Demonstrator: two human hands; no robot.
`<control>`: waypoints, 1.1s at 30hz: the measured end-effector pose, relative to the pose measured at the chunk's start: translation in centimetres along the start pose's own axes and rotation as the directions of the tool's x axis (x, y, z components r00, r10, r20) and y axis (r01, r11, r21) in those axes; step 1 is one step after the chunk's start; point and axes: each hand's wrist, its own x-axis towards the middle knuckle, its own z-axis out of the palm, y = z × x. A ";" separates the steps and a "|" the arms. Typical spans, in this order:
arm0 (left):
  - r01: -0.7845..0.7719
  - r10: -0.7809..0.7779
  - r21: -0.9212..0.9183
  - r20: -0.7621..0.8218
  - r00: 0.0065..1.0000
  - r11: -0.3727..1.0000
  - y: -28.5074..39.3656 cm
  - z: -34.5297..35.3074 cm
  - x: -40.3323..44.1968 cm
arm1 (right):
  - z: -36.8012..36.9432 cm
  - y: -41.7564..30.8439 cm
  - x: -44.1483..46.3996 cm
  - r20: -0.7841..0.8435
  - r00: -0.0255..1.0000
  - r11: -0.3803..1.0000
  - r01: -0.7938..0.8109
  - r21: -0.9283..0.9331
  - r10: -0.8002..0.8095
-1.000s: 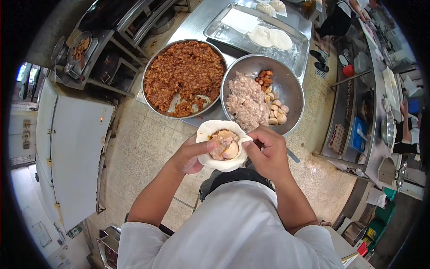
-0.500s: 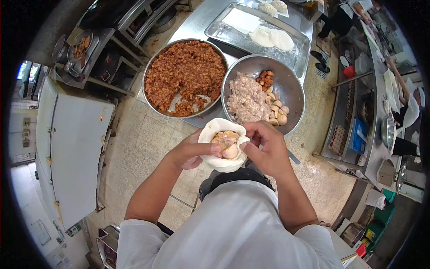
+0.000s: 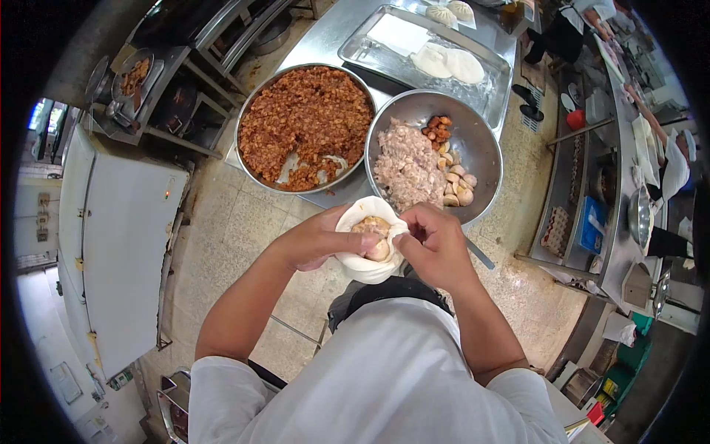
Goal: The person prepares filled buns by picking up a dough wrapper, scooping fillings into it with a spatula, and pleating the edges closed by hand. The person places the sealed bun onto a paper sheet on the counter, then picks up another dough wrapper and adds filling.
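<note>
A filled dough bun (image 3: 362,272), its top still gaping, sits between my two hands in front of my chest. My left hand (image 3: 314,243) cups it from the left, its thumb pressed onto the pale meat filling (image 3: 374,224). The fingers and thumb of my right hand (image 3: 442,248) pinch the right rim of the dough. Just beyond is a steel bowl (image 3: 481,140) with pale minced meat (image 3: 403,159), cut egg-like pieces (image 3: 460,189) and small reddish-brown chunks (image 3: 438,129). Left of that stands a round pan of reddish-brown filling (image 3: 307,103).
Behind the bowls, a metal tray (image 3: 473,92) holds flat dough rounds (image 3: 447,63) and white paper squares (image 3: 397,35). Pleated buns (image 3: 451,12) lie at the table's far end. A white freezer (image 3: 126,244) stands left. Another person (image 3: 584,22) is at the right-hand counter.
My left thumb has pushed further over the filling and the opening looks narrower. My right fingers have gathered more of the rim. The bun has turned slightly.
</note>
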 end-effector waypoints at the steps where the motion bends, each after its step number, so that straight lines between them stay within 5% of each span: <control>1: 0.019 -0.019 -0.004 -0.013 1.000 1.000 0.1 -0.1 0.1 | 0.1 0.2 -0.1 0.008 0.999 0.996 0.044 -0.077 -0.044; 5: 0.037 -0.036 0.061 -0.018 0.999 0.997 0.3 0.5 0.1 | -0.3 1.0 -0.6 0.105 0.988 0.977 0.128 -0.170 -0.111; 11: 0.038 -0.039 0.087 0.005 0.999 0.995 0.5 0.7 0.1 | 0.5 -0.1 0.0 -0.079 0.996 0.999 -0.034 0.012 0.035; 17: 0.132 -0.128 0.135 -0.037 0.991 0.982 0.8 0.5 0.4 | 0.1 1.1 -0.7 0.099 0.990 0.976 0.119 -0.181 -0.103; 19: 0.132 -0.129 0.134 -0.030 0.991 0.982 0.7 0.5 0.5 | 0.3 0.2 -0.9 0.009 1.000 0.994 -0.007 -0.107 0.008; 24: 0.121 -0.143 0.255 0.070 0.987 0.959 0.8 -0.5 0.8 | 0.4 -0.2 -0.1 -0.023 1.000 0.999 0.008 -0.034 -0.009; 27: 0.242 -0.225 0.223 -0.098 0.969 0.944 0.2 -1.3 1.0 | 0.2 0.7 -0.4 -0.003 0.995 0.991 0.103 -0.081 -0.104; 29: -0.081 0.067 -0.187 -0.077 0.995 0.979 -3.1 -1.9 1.2 | 0.5 1.3 -0.6 0.002 0.984 0.974 0.178 -0.138 -0.179; 30: -0.075 0.061 -0.180 -0.078 0.995 0.981 -4.2 -0.8 1.1 | 1.0 1.6 -0.9 0.019 0.991 0.983 0.135 -0.121 -0.134; 32: -0.269 0.222 -0.671 -0.157 0.962 0.691 -7.0 1.8 1.3 | 1.4 1.6 -1.3 0.033 0.997 0.991 0.078 -0.107 -0.075; 33: -0.293 0.307 -0.723 -0.118 0.945 0.626 -7.7 1.7 1.2 | 1.5 1.0 -1.4 -0.001 0.999 0.997 0.042 -0.059 -0.042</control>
